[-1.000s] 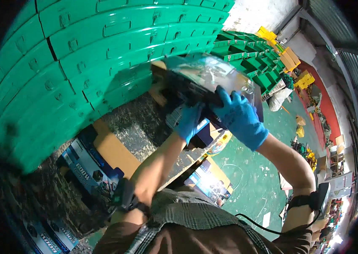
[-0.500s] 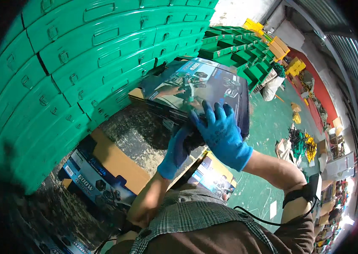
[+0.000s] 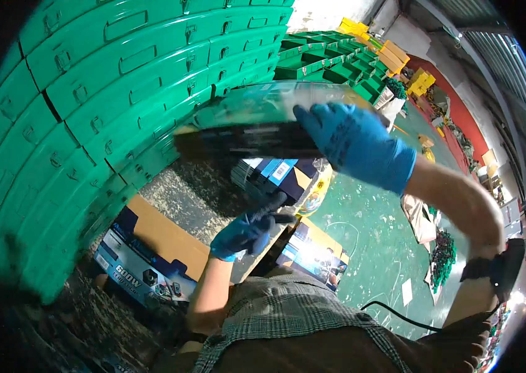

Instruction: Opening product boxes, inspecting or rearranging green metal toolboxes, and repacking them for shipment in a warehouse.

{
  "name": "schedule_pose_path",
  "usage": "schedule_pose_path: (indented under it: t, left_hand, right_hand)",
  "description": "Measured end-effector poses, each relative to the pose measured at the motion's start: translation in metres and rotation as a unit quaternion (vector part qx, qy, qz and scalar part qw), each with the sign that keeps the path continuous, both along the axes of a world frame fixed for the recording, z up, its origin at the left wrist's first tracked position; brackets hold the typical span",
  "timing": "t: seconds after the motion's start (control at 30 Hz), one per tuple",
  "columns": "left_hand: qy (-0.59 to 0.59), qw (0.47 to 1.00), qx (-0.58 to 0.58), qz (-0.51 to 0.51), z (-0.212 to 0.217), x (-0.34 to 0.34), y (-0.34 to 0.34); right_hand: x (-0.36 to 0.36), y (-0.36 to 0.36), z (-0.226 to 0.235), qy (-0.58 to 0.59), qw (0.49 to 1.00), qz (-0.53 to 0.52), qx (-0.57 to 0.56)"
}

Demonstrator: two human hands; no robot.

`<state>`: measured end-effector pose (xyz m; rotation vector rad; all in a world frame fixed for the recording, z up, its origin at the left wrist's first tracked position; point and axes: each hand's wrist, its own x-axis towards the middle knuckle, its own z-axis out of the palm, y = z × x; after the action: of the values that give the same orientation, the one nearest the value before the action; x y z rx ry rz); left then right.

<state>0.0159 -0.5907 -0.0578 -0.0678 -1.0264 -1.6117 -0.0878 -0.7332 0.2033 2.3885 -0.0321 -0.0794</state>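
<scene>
Blue-gloved R hand [image 3: 357,142] is bending over near edge of dark printed cardboard box [image 3: 244,142], upper ctr; thumb hidden, can't tell if pinching. Box's long axis is running L–R, L end pointing at stacked green latched metal cases [image 3: 76,68]. Blue-gloved L hand [image 3: 245,235] is hanging half-curled, fingers apart, just below ctr. Green open trays [image 3: 303,70] are sitting upper R of ctr, contents unclear.
</scene>
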Motion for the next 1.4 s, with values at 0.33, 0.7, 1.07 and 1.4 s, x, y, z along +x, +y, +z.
schedule_pose_path:
  t: [0.33,0.7,1.07,1.4]
  left_hand:
    - [0.304,0.801,0.342,0.385,-0.056,-0.026,-0.047]
    - [0.292,0.643,0.267,0.656,-0.133,0.020,0.253]
    - [-0.280,-0.043,0.731,0.621,-0.130,-0.037,0.508]
    - [-0.563,-0.101,0.778,0.260,-0.109,-0.011,0.489]
  right_hand:
    - [0.038,0.102,0.155,-0.025,0.981,0.147,0.126]
    - [0.046,0.080,0.121,0.055,0.762,-0.041,0.644]
    - [0.096,-0.007,-0.266,0.173,0.468,-0.099,0.861]
    - [0.040,0.027,-0.318,0.005,0.808,0.003,0.589]
